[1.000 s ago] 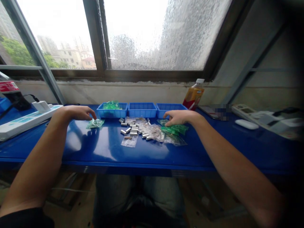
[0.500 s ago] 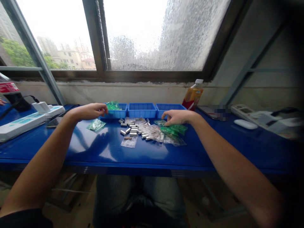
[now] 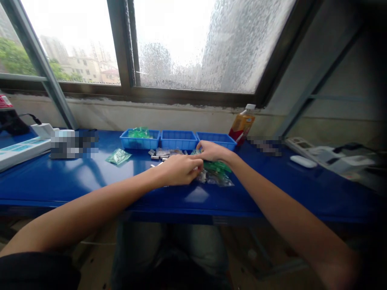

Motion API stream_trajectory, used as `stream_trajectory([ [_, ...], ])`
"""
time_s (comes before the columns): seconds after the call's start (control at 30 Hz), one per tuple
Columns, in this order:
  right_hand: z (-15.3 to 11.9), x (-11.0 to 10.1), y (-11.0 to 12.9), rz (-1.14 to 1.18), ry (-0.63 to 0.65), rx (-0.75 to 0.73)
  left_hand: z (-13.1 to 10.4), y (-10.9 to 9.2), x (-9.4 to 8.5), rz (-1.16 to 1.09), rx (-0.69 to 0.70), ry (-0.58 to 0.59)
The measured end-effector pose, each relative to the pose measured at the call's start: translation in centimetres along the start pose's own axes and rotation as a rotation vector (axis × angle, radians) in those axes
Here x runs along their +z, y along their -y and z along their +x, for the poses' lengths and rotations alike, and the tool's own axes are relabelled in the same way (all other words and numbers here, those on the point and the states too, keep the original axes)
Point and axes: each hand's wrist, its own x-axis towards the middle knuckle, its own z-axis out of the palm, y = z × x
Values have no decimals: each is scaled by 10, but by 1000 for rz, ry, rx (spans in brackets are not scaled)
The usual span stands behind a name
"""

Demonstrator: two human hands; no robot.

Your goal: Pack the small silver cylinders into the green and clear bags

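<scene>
Above the middle of the pile, my left hand (image 3: 181, 169) reaches across with its fingers curled downward. Whatever its fingertips hold is hidden. My right hand (image 3: 213, 152) is close against it, its fingers bent down and drawn together over the pile's right side. A small greenish clear bag (image 3: 196, 152) shows by the right fingertips; whether it is gripped is unclear. Green plastic bags (image 3: 218, 166) and clear bags (image 3: 222, 179) lie beneath my right wrist. Small silvery metal pieces (image 3: 155, 154) show behind my left hand, which covers much of the pile.
Three blue bins stand in a row at the back: the left bin (image 3: 123, 141) holds green bags (image 3: 140, 133), beside the middle bin (image 3: 178, 144) and right bin (image 3: 223, 139). A flat green bag (image 3: 119, 156) lies left. A drink bottle (image 3: 242, 124) and power strip (image 3: 26, 147) flank them.
My left hand has moved right, from beside the left bin to the pile next to my right hand. My right hand has shifted slightly left. The whole view has shifted a little.
</scene>
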Motion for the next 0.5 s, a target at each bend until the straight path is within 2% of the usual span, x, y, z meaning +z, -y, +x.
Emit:
stream_trajectory([
  [0.13, -3, 3, 16, 144, -310, -88, -6, 15, -7, -160, -77, 18],
  [0.2, -7, 4, 27, 209, -460, -193, -4, 20, -10, -367, -222, 0],
  [0.3, -15, 6, 40, 255, -650, -353, 1, 28, -10, -802, -504, -93],
  [0.4, -20, 7, 46, 296, -729, -428, 3, 35, -10, -1135, -664, -225],
  [0.5, -22, 7, 47, 308, -743, -463, 3, 38, -14, -1311, -723, -298],
])
